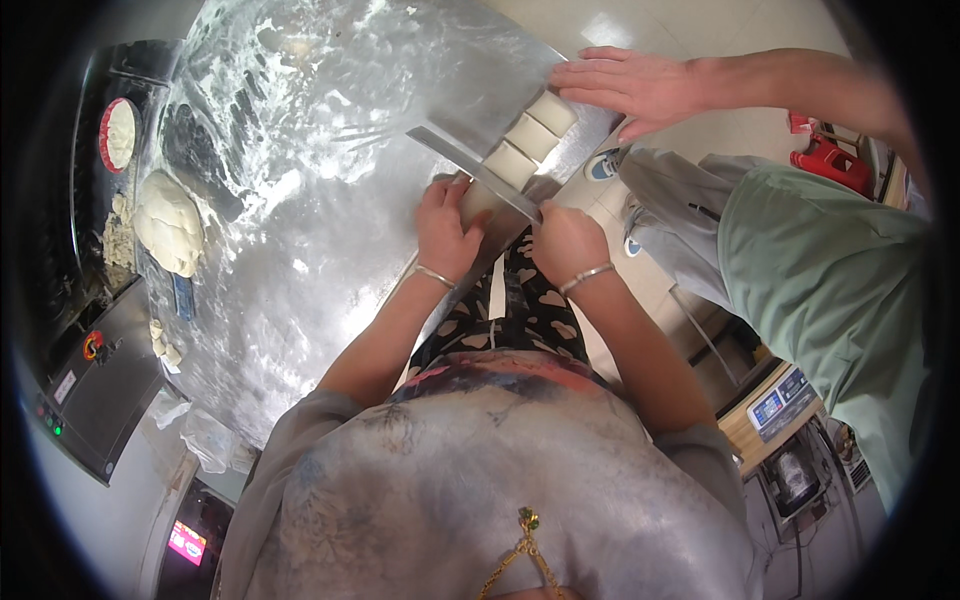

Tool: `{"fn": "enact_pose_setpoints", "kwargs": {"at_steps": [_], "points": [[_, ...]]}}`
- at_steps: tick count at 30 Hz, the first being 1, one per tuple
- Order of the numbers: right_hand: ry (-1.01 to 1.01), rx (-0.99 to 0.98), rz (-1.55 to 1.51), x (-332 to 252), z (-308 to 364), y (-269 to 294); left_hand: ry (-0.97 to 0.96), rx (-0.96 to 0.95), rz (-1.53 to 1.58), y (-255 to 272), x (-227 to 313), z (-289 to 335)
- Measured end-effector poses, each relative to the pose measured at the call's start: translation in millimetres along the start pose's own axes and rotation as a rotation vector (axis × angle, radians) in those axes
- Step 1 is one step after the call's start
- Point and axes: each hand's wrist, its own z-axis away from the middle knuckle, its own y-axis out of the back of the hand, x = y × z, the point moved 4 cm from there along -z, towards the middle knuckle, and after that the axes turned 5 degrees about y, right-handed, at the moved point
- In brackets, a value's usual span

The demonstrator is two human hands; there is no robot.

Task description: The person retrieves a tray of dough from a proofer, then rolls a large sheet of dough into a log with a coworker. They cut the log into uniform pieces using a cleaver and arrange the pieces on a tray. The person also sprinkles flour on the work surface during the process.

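A wide knife (470, 172) stands on edge across a pale dough roll (482, 203), its handle end toward me. My right hand (572, 245) is closed in a fist round the handle, which the fingers hide. Curled over the near end of the roll, my left hand (447, 225) holds it close to the blade. Beyond the knife lie cut dough pieces, a near one (510, 164), a middle one (532, 137) and a far one (553, 113), in a row along the table edge. Another person's hand (625, 85) reaches flat beside the farthest piece.
The floury metal table (330, 220) spreads to my left. On its left side are a big dough lump (168, 222), dough scraps (118, 240), a blue-handled tool (182, 297) and a red-rimmed bowl of flour (121, 135). Another person in green (820, 260) stands at right, near a scale (783, 403).
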Motion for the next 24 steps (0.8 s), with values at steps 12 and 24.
{"fn": "enact_pose_setpoints", "kwargs": {"at_steps": [12, 24], "points": [[0.064, 0.067, -0.065, -15.0, -3.6, 9.8, 0.034, -0.008, 0.184, 5.9, -8.2, 8.3], [0.072, 0.064, -0.129, -27.7, 46.8, -6.6, -0.018, 0.035, 0.07, 18.6, -23.9, 33.1]]}}
